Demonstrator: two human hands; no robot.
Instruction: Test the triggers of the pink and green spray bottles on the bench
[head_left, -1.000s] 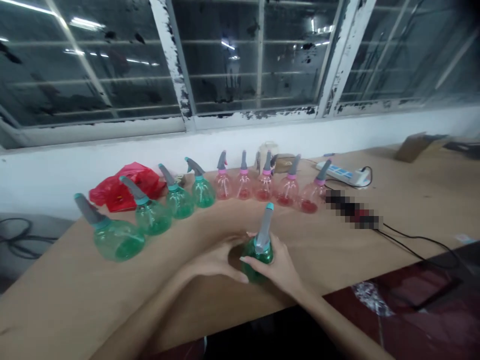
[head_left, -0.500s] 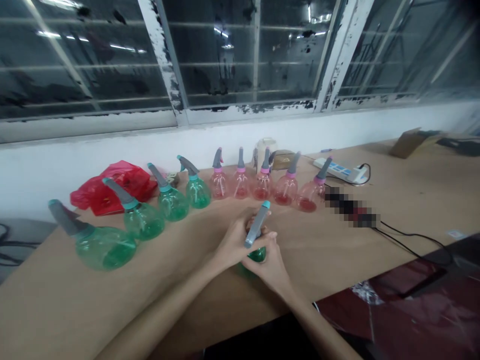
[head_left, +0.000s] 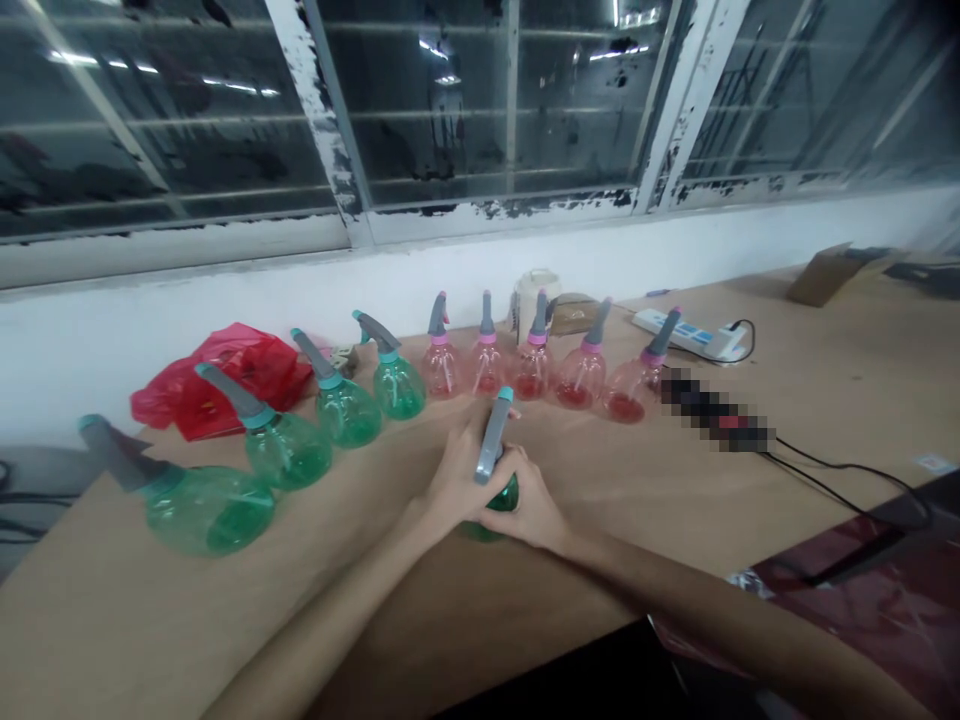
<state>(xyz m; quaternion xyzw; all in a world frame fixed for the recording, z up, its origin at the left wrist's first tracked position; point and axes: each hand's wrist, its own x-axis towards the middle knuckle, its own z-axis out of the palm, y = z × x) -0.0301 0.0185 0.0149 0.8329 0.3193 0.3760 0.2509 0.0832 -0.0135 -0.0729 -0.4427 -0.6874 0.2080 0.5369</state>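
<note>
One green spray bottle [head_left: 509,494] in the grip of both hands [head_left: 459,472] [head_left: 538,507] (grey head [head_left: 493,438] uppermost)

The left hand [head_left: 459,468] clasps a green spray bottle [head_left: 493,440] near its neck, the right hand [head_left: 538,508] its body. Left of this bottle stand four green bottles [head_left: 289,452]; beyond it, five pink bottles [head_left: 532,382].

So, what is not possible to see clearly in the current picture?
In the head view:
Held green spray bottle: the left hand and right hand cover most of its body.
Black-and-red object: pixelation masks its identity.
Red plastic bag: folds hide any contents.
White container: a pink spray bottle blocks its lower part.
</note>
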